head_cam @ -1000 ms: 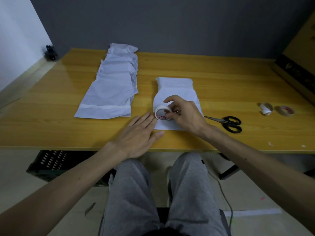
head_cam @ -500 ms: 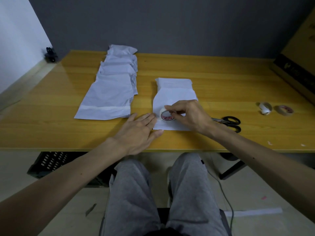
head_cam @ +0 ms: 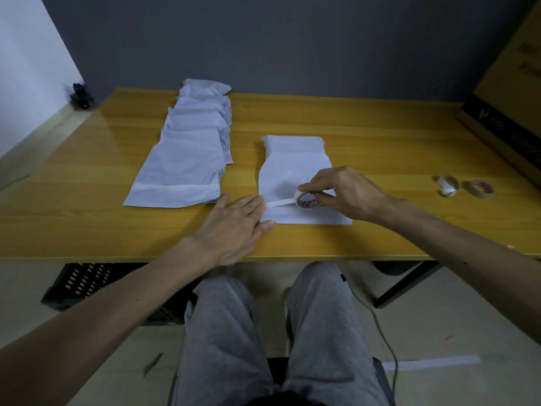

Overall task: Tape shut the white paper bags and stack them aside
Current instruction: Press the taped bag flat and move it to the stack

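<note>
A white paper bag (head_cam: 292, 168) lies flat in the middle of the wooden table (head_cam: 380, 136). My right hand (head_cam: 348, 194) grips a roll of white tape (head_cam: 307, 200) over the bag's near end. A strip of tape (head_cam: 279, 203) runs from the roll leftward to the bag's left edge. My left hand (head_cam: 234, 227) lies flat with straight fingers, its fingertips pressing the strip's end and the bag's near left corner. A pile of overlapping white bags (head_cam: 187, 153) stretches away on the left; the nearest one has a tape strip across it.
Two more tape rolls (head_cam: 446, 185), (head_cam: 481, 188) lie at the right. A yellow cardboard box (head_cam: 509, 98) stands at the far right. A black crate (head_cam: 85, 285) sits under the table on the left. The scissors are hidden behind my right hand.
My right hand has pulled the tape roll to the right across the bag, drawing out a strip. My left hand stayed at the bag's left edge, holding the strip's end down.
</note>
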A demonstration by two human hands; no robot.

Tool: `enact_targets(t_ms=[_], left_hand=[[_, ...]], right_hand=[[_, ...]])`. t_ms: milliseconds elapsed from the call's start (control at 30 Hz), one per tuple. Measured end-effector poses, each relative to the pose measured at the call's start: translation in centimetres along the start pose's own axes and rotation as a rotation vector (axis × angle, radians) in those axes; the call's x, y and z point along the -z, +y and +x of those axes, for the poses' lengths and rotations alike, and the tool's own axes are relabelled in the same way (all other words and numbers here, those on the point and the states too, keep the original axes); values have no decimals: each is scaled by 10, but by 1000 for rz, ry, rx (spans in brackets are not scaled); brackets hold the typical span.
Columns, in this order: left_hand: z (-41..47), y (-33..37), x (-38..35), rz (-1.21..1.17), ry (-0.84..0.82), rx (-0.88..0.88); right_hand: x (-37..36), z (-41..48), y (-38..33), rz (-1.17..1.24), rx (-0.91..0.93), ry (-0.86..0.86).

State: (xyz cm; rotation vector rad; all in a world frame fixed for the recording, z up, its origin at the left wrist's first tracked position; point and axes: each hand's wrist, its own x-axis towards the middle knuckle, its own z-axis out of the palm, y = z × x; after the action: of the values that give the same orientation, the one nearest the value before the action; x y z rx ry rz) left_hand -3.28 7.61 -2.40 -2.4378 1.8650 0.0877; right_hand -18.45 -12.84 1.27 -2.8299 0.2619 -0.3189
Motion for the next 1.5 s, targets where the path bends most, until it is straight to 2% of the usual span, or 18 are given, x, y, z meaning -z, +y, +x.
enact_targets(t_ms=[267,433,600,833,967,1300,1500], left_hand=[[1,0,0,-14,-11,-2],[2,-1,0,-60,-15,-8],[4,-4,0,-91,20,-32],[7,-7,-1,-107,105,-92],[8,-5,0,-123,156,-104],[7,-4,-2,-95,122,-91],[5,-4,0,-65,85,-76]], right_hand=[[10,-4,4,-167,25,-101],[11,-1,5,-339,125,-167],[12,1,2,-400,150,-212],[13,8,-5,-244,72,-168],[11,12,-5,-186,125,-136],[8,10,-21,-169,105,-164],[0,11,-20,-121,35,-89]])
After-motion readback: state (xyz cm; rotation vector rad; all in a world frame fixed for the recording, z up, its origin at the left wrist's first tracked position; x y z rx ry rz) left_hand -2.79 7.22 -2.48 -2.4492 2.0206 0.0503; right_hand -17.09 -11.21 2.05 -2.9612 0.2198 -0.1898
